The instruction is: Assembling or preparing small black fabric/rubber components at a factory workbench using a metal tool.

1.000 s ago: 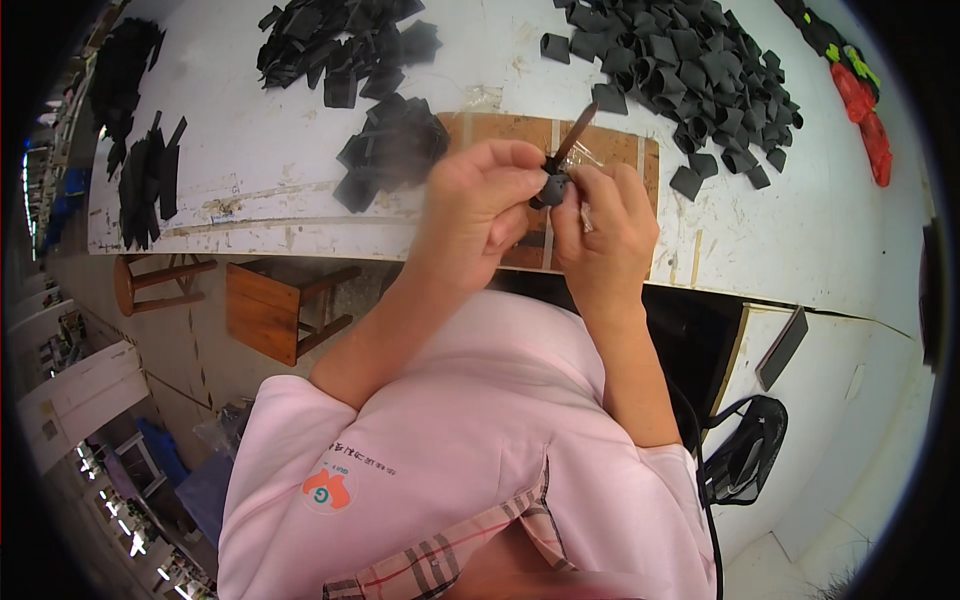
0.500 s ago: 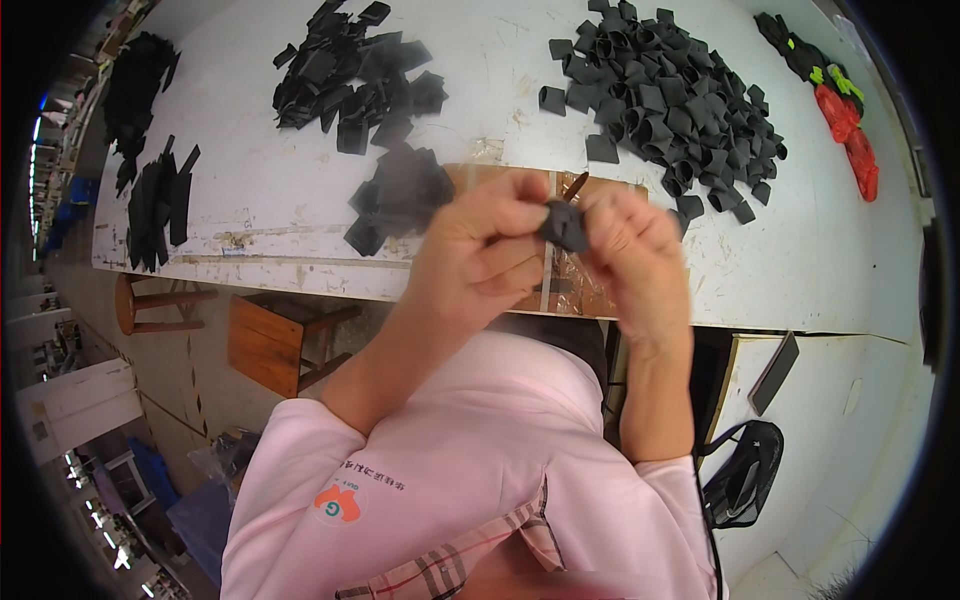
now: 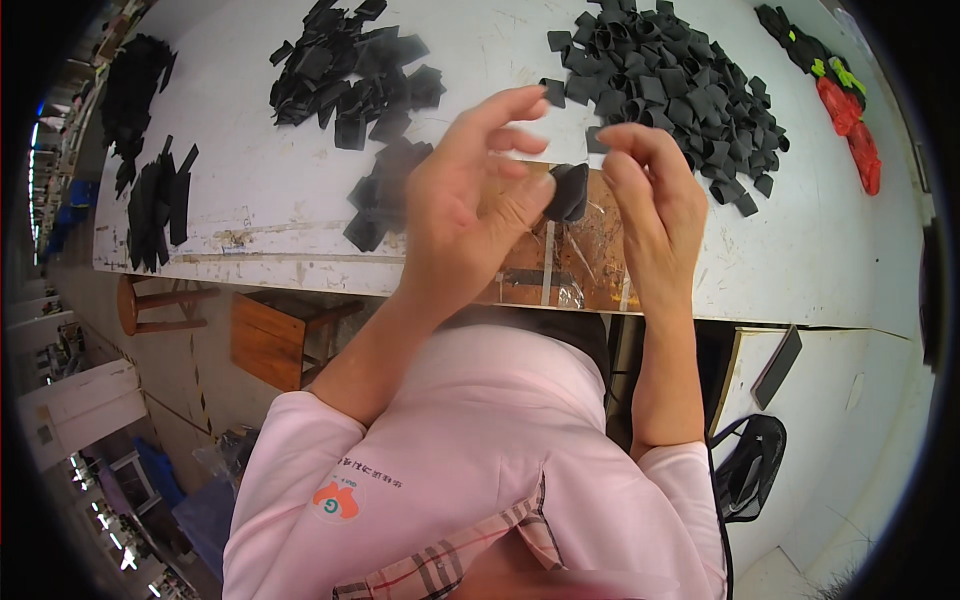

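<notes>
Left hand (image 3: 462,195) spread wide, thumb at the black piece (image 3: 570,193) over the board (image 3: 598,238), contact unclear; right hand (image 3: 660,205) loosely curled, hold unclear. Judged light, soft, springy, hardly fragile, the piece suits a 2-finger edge pinch.

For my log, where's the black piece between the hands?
In the head view, the black piece is upper centre, beside the thumb of the left hand, over the brown board.

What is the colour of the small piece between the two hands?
The small piece is nearly black, best seen in the head view.
</notes>
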`<state>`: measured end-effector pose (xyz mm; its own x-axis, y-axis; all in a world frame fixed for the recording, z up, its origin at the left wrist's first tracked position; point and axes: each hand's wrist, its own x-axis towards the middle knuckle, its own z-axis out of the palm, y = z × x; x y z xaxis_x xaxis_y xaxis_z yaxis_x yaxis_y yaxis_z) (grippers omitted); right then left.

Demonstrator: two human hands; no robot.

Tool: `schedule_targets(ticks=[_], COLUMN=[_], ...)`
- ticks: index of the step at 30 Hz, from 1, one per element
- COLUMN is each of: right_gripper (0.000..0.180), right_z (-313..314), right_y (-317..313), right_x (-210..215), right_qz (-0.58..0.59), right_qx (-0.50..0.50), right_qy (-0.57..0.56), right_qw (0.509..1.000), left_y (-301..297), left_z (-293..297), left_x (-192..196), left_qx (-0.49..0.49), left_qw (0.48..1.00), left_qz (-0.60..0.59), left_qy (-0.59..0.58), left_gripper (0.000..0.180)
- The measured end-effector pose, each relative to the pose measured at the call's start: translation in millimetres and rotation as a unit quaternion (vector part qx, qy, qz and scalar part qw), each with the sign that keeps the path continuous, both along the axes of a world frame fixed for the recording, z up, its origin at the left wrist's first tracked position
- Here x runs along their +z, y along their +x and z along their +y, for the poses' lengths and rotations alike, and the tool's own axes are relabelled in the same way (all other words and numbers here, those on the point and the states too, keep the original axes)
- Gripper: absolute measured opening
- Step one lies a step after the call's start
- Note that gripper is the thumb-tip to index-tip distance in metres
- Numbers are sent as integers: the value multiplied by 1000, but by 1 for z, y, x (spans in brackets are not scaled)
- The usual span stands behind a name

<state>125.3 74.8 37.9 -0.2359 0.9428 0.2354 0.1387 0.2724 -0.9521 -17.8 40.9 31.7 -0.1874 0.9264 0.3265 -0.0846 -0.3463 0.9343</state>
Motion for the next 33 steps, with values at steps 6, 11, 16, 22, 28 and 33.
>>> schedule_targets(ticks=[6, 11, 16, 22, 28, 33], right_gripper=[38, 24, 21, 21, 16, 15], right_z=[-19, -13, -9, -4, -8, -10], right_y=[-9, -17, -9, 0, 3, 4], right_x=[-8, -2, 0, -17, -12, 5], right_qz=[-48, -118, -164, -144, -124, -4], right_qx=[-27, -91, -85, -46, -29, 11], right_qy=[215, 351, 397, 412, 326, 90], right_qw=[975, 924, 899, 899, 937, 996], left_y=[-5, 0, 1, -1, -4, -8], left_z=[6, -5, -12, -14, -8, 5], left_x=[4, 8, 2, -6, 11, 20], left_qx=[-45, 36, -20, -7, -27, 15], left_qw=[988, 985, 972, 989, 998, 949], left_qz=[108, -167, -232, -150, -48, 282], left_qy=[104, -13, -9, -6, -33, 144], left_gripper=[13, 13, 14, 9, 12, 7])
